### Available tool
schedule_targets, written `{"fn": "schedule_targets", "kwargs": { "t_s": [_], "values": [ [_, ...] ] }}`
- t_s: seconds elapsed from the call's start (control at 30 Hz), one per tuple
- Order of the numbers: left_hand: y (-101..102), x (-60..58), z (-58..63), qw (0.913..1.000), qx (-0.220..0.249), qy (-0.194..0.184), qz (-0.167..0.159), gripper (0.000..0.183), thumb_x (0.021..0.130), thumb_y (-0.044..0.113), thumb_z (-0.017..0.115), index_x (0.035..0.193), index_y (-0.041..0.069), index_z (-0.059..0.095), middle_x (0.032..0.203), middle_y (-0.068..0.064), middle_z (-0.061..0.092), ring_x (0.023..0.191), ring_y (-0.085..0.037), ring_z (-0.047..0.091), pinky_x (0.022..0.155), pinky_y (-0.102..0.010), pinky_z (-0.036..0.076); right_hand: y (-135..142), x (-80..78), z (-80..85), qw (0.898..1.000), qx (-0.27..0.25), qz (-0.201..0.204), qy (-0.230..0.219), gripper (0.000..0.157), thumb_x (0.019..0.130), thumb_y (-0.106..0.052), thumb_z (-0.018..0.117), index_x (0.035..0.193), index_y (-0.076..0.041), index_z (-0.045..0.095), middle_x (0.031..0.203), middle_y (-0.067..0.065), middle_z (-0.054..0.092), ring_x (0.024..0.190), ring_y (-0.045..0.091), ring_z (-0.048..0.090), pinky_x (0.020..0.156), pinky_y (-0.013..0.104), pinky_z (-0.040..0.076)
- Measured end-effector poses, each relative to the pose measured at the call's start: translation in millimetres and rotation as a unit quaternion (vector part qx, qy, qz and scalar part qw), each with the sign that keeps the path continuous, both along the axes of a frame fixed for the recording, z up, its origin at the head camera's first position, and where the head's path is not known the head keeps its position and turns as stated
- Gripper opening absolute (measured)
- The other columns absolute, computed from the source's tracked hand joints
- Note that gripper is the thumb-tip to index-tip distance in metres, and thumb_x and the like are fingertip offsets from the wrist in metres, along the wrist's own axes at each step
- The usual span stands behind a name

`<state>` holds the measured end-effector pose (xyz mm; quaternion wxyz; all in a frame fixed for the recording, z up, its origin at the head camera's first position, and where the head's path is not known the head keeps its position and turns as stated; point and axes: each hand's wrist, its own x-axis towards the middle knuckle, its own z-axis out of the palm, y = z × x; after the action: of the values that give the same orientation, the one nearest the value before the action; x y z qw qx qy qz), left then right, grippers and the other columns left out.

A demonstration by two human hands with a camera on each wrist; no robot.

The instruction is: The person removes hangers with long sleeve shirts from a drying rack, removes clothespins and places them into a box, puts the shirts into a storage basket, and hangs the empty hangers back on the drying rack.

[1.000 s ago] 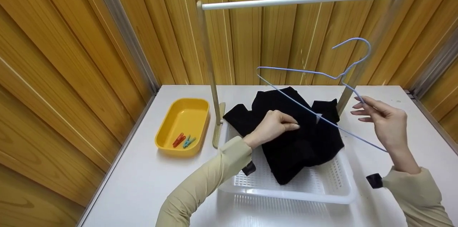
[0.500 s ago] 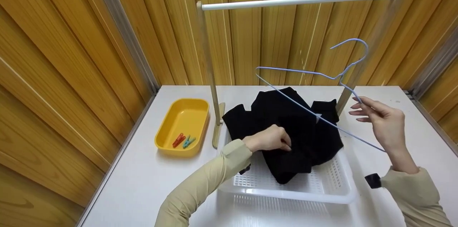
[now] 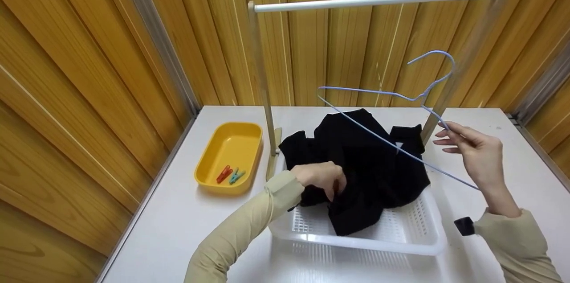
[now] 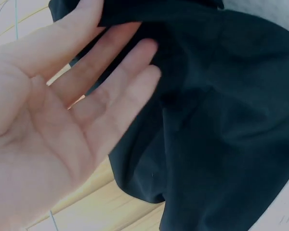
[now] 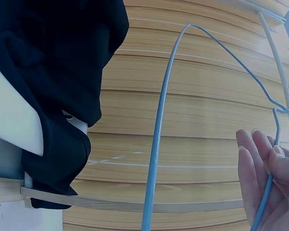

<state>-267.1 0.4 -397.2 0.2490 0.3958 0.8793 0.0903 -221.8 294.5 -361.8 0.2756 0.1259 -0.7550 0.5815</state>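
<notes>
A black garment [image 3: 365,176] with sleeve-like ends lies crumpled in a white perforated basket [image 3: 356,242], draped over its far and side rims. At its near left part, my left hand [image 3: 323,177] pinches a fold of the cloth. In the left wrist view, thumb and index hold the fabric's edge while the other fingers [image 4: 130,91] stretch loosely below; the index tip is hidden by the cloth. On the right, my right hand [image 3: 478,153] holds a blue wire clothes hanger [image 3: 365,90] by its side near the shoulder, hook up. The hanger hovers above the garment, partly in front of it.
Behind the basket rises a rack with a white rail [image 3: 378,1] and wooden posts. A yellow tray [image 3: 231,145] stands left, holding a red clothespin [image 3: 224,174] and a teal clothespin [image 3: 237,176]. Wood-patterned walls enclose the white table [image 3: 169,229].
My left hand has moved left and toward the front over the garment, shifting its near folds. The right hand and hanger have barely moved.
</notes>
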Motion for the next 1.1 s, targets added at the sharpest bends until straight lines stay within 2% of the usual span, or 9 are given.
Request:
{"fn": "schedule_targets", "kwargs": {
  "t_s": [0.17,0.3,0.5,0.57,0.63,0.73,0.9,0.97,1.1],
  "values": [
    [-7,-2.6,7.5,0.9982,-0.022,-0.056,0.007,0.029,0.064,0.004,0.081,0.087,0.014,0.066,0.071,0.010,0.063,0.071,-0.004,0.056,0.066,-0.019,0.042,-7,6.4,8.8,1.000,-0.005,0.019,0.013,0.021,0.083,0.017,0.050,0.103,0.020,0.056,0.077,0.013,0.066,0.065,0.013,0.064,0.055,0.022,0.049],
    [-15,-5.4,16.6,0.9965,-0.015,-0.080,0.020,0.034,0.066,0.014,0.081,0.096,0.016,0.065,0.075,0.010,0.063,0.076,-0.005,0.055,0.072,-0.020,0.041,-10,9.8,12.7,1.000,-0.009,0.023,0.016,0.021,0.083,0.018,0.050,0.103,0.021,0.055,0.077,0.014,0.065,0.064,0.014,0.064,0.056,0.023,0.049],
    [-25,-12.5,32.1,0.9972,0.061,-0.042,0.012,0.033,0.070,0.023,0.078,0.098,0.011,0.066,0.077,0.009,0.062,0.076,-0.005,0.056,0.070,-0.018,0.041,-9,9.7,11.9,1.000,-0.001,0.012,0.010,0.021,0.084,0.017,0.050,0.103,0.021,0.055,0.076,0.013,0.065,0.064,0.013,0.064,0.056,0.023,0.049],
    [-28,-15.8,37.2,0.9939,0.107,-0.018,0.020,0.029,0.073,0.022,0.076,0.096,0.008,0.066,0.077,0.007,0.062,0.074,-0.006,0.057,0.068,-0.018,0.042,-8,9.4,11.7,1.000,0.001,0.010,0.008,0.021,0.084,0.017,0.050,0.103,0.021,0.056,0.076,0.012,0.065,0.064,0.012,0.064,0.056,0.022,0.049],
    [-32,-19.3,41.7,0.9861,0.162,0.003,0.038,0.025,0.076,0.019,0.074,0.094,0.005,0.066,0.077,0.004,0.063,0.073,-0.006,0.057,0.067,-0.018,0.042,-8,9.2,12.1,1.000,0.005,0.007,0.006,0.021,0.084,0.017,0.050,0.103,0.021,0.056,0.076,0.012,0.065,0.064,0.012,0.064,0.056,0.022,0.049],
    [-38,-24.6,47.9,0.9657,0.250,0.032,0.062,0.021,0.080,0.014,0.070,0.095,0.000,0.064,0.081,-0.001,0.063,0.074,-0.007,0.057,0.068,-0.018,0.042,-8,10.0,13.0,1.000,0.017,0.000,0.003,0.021,0.084,0.017,0.050,0.103,0.020,0.056,0.076,0.011,0.066,0.064,0.012,0.064,0.056,0.022,0.049],
    [-47,-31.3,58.6,0.9200,0.365,0.098,0.104,0.018,0.084,0.008,0.065,0.098,-0.003,0.062,0.090,-0.006,0.063,0.082,-0.011,0.057,0.072,-0.020,0.043,-8,12.8,14.1,0.999,0.042,-0.018,-0.005,0.022,0.084,0.016,0.050,0.105,0.019,0.057,0.078,0.009,0.066,0.065,0.011,0.064,0.057,0.022,0.049],
    [-52,-34.1,62.2,0.8978,0.397,0.143,0.126,0.018,0.084,0.007,0.064,0.100,-0.002,0.062,0.094,-0.007,0.063,0.086,-0.013,0.056,0.074,-0.023,0.043,-8,13.2,14.2,0.999,0.045,-0.020,-0.006,0.022,0.084,0.016,0.050,0.105,0.019,0.056,0.078,0.008,0.066,0.065,0.011,0.064,0.057,0.022,0.049],
    [-61,-41.5,65.8,0.8396,0.454,0.235,0.182,0.024,0.083,0.007,0.066,0.105,-0.001,0.060,0.101,-0.008,0.060,0.095,-0.019,0.053,0.082,-0.028,0.039,-6,12.7,14.5,1.000,0.022,-0.007,-0.002,0.021,0.084,0.017,0.050,0.104,0.020,0.056,0.077,0.008,0.066,0.064,0.012,0.064,0.057,0.022,0.049]
  ]
}}
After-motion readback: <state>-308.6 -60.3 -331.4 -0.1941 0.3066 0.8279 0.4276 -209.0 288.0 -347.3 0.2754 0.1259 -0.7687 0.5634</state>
